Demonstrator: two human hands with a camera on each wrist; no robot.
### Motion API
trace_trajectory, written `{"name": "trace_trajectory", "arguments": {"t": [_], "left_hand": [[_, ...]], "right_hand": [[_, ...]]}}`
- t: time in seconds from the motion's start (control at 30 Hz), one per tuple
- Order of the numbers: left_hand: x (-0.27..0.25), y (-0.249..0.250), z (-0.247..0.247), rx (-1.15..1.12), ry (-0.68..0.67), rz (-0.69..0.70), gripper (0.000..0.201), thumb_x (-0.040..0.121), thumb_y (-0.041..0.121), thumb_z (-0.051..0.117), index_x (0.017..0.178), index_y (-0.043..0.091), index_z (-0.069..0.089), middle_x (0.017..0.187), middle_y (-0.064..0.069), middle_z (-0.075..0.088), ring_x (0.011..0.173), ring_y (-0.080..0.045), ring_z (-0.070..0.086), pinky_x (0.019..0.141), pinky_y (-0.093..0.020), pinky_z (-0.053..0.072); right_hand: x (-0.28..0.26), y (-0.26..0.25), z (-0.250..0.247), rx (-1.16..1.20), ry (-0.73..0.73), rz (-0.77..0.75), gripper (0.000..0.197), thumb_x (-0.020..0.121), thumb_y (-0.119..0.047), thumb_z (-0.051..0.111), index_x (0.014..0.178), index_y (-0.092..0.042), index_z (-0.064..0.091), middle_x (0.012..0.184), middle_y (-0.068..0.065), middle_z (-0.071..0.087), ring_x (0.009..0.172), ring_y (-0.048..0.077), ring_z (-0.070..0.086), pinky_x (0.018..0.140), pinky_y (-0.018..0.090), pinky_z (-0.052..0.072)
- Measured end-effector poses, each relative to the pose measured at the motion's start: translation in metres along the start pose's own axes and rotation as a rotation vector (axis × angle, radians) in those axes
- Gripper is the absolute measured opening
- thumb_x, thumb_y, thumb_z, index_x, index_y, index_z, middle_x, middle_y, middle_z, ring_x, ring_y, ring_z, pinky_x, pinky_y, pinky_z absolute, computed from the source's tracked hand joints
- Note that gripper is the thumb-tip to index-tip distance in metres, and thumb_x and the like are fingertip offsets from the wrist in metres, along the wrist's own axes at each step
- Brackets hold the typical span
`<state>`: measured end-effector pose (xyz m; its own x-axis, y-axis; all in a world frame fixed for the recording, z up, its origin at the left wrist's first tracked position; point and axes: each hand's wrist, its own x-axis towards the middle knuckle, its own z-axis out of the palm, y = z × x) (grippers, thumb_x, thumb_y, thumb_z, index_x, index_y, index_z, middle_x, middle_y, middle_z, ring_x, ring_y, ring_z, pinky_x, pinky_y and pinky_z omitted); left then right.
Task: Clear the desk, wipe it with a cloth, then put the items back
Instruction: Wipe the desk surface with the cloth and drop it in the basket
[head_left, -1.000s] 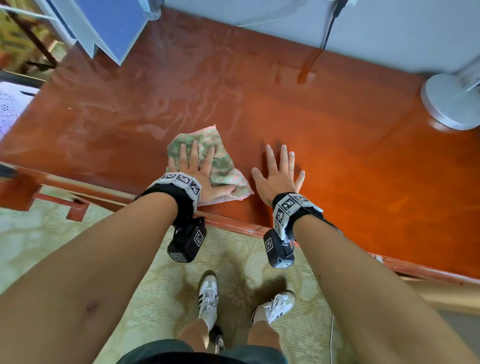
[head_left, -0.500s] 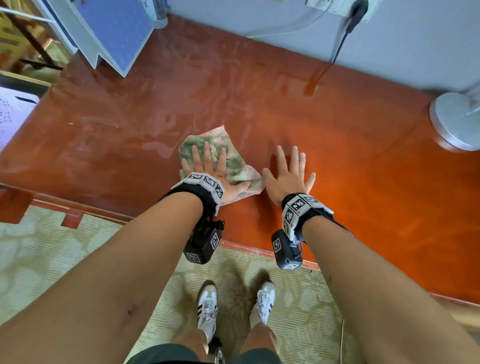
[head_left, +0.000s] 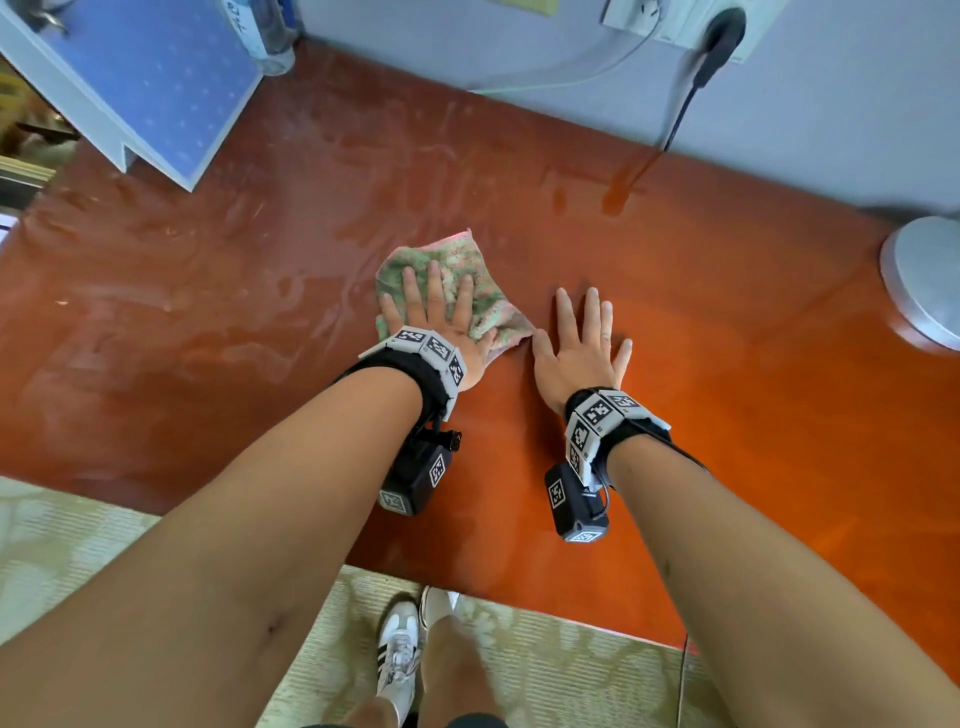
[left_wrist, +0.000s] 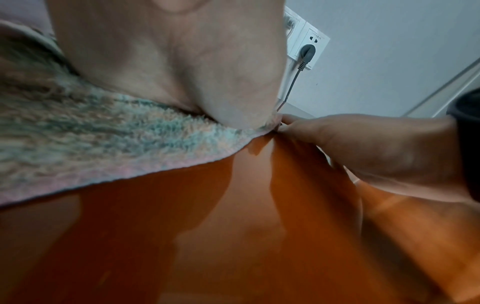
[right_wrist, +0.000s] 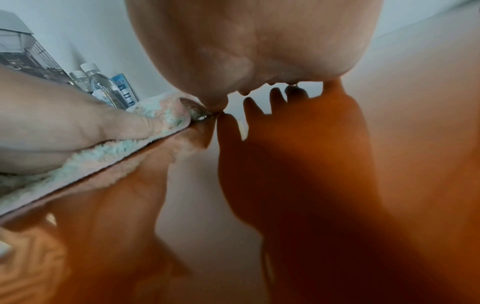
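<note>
A fluffy green-and-pink cloth (head_left: 467, 265) lies on the glossy red-brown desk (head_left: 753, 415), near its middle. My left hand (head_left: 436, 306) presses flat on the cloth with straight, spread fingers. In the left wrist view the cloth (left_wrist: 103, 144) bunches under my palm. My right hand (head_left: 584, 343) lies flat on the bare desk just right of the cloth, fingers spread, its thumb close to the cloth's corner. In the right wrist view my left thumb (right_wrist: 91, 127) rests on the cloth (right_wrist: 85, 164). Damp smears cover the desk's left part.
A blue-and-white board (head_left: 156, 78) and a clear bottle (head_left: 260, 31) stand at the back left. A round grey fan base (head_left: 924, 280) sits at the right edge. A black plug (head_left: 719, 31) in the wall socket trails a cable to the desk's back edge.
Both hands have slid away from the desk's front edge toward the wall, the left one pushing the cloth along. Both stay flat.
</note>
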<state>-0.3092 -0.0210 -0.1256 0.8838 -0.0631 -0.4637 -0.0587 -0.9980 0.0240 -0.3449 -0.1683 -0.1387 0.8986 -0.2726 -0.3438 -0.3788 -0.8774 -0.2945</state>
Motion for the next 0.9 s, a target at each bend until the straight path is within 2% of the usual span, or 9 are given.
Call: {"name": "trace_trajectory", "arguments": {"t": [0.23,0.57,0.9], "left_hand": [[0.047,0.018,-0.020,-0.008,0.003,0.009,0.071,0.095,0.061,0.012,0.148,0.028,-0.023,0.153,-0.010,-0.033,0.140,-0.039,-0.029,0.111,-0.059,-0.013],[0.093,0.027,-0.036,-0.061,0.096,0.014,0.070,0.095,0.061,0.014,0.150,0.029,-0.015,0.156,-0.008,-0.027,0.142,-0.037,-0.024,0.114,-0.058,-0.012],[0.154,0.029,-0.071,-0.040,0.070,0.066,0.079,0.087,0.073,0.013,0.149,0.035,-0.016,0.156,-0.005,-0.028,0.142,-0.036,-0.025,0.113,-0.059,-0.012]], "right_hand": [[0.052,-0.001,-0.028,-0.015,-0.013,-0.018,0.060,0.098,-0.052,0.023,0.153,-0.042,0.001,0.160,-0.011,-0.018,0.146,0.009,-0.020,0.116,0.049,-0.014],[0.112,-0.021,-0.047,-0.013,-0.055,-0.054,0.056,0.100,-0.042,0.017,0.153,-0.042,-0.001,0.160,-0.011,-0.020,0.145,0.009,-0.022,0.116,0.051,-0.015],[0.126,-0.026,-0.047,-0.020,-0.165,0.000,0.057,0.096,-0.059,0.010,0.148,-0.050,-0.010,0.155,-0.018,-0.030,0.141,0.005,-0.031,0.112,0.052,-0.022]]}}
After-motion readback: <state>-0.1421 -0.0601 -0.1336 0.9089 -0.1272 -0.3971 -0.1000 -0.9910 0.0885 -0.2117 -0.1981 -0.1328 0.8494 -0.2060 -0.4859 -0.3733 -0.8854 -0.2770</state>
